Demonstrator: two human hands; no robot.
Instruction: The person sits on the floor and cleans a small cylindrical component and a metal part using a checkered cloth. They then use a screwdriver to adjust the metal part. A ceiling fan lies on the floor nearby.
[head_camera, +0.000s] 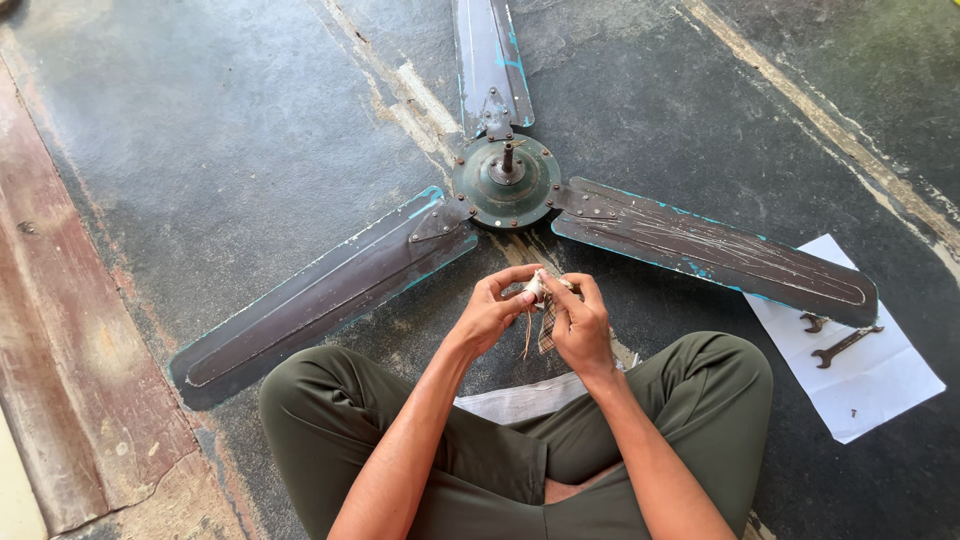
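Observation:
I sit cross-legged on a dark floor in olive trousers. My left hand (492, 312) and my right hand (578, 322) meet in front of me, both pinching a small frayed checked cloth scrap (541, 305) with loose threads hanging down. Just beyond my hands lies an old three-bladed ceiling fan, its round rusty hub (506, 180) facing up with a short shaft in the middle. Its dark, scratched blades (320, 295) spread left, right and away from me.
A white paper sheet (870, 380) lies on the floor at right with two small spanners (840, 345) and a tiny screw on it. A reddish worn strip (60, 350) runs along the left floor edge. A pale cloth (515, 400) rests between my knees.

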